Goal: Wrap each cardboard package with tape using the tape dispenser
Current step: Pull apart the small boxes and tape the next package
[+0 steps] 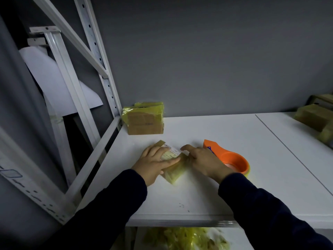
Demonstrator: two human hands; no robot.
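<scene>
A small cardboard package (173,170), part wrapped in yellowish tape, lies mid-shelf, its long axis running from 11 o'clock to 5 o'clock, the labelled end far. The left hand (155,163) lies flat on it with its fingers straight and together, pressing down. The right hand (203,161) arches onto its right edge, index finger reaching toward 9 o'clock; whether it pinches anything I cannot tell. At 3 o'clock, just beside that hand, sits the orange tape dispenser (232,159), nose toward 11 o'clock. The white shelf (198,195) holds a taped box (144,121) at 12 o'clock and more boxes (315,116) at 2 o'clock. Behind are a grey wall (216,60) and a white rack upright (100,60).
</scene>
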